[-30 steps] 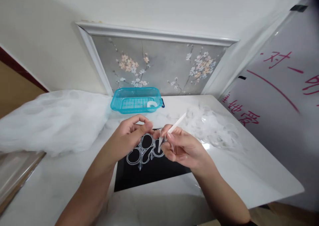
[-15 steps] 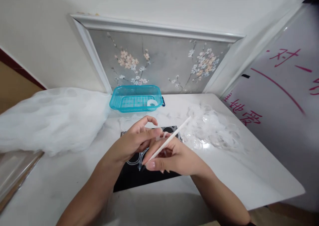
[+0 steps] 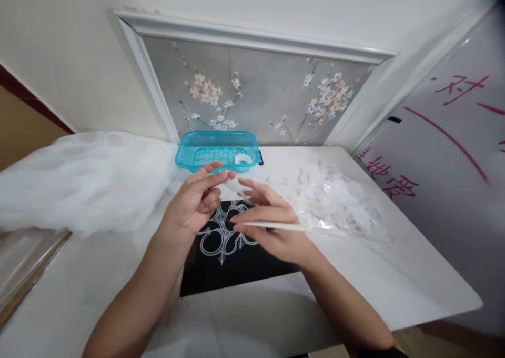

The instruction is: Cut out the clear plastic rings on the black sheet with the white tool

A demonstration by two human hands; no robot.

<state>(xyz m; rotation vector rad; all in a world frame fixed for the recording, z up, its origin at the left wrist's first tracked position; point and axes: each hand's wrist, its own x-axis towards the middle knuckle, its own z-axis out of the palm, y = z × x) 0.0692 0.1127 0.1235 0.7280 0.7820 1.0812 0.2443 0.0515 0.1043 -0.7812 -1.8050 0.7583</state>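
Observation:
My left hand (image 3: 195,204) and my right hand (image 3: 268,225) meet above a black mat (image 3: 232,268) on a white table (image 3: 394,284). A small clear round piece (image 3: 232,183) sits pinched between the fingertips of both hands. Lying flat across my right palm is a thin white stick (image 3: 276,225), held under the thumb and pointing right. On the mat below lies a clear plastic frame (image 3: 223,237) of joined rings, its round holes showing black.
A turquoise plastic basket (image 3: 218,150) stands at the table's back with a white ring inside. A heap of clear plastic scraps (image 3: 335,202) lies to the right. White gauzy fabric (image 3: 79,181) covers the left side. A whiteboard (image 3: 445,152) with pink writing leans at right.
Both hands rose off the ring frame toward the basket. The stick swung from upright to flat. A small clear piece now sits between the fingertips, and the frame is uncovered.

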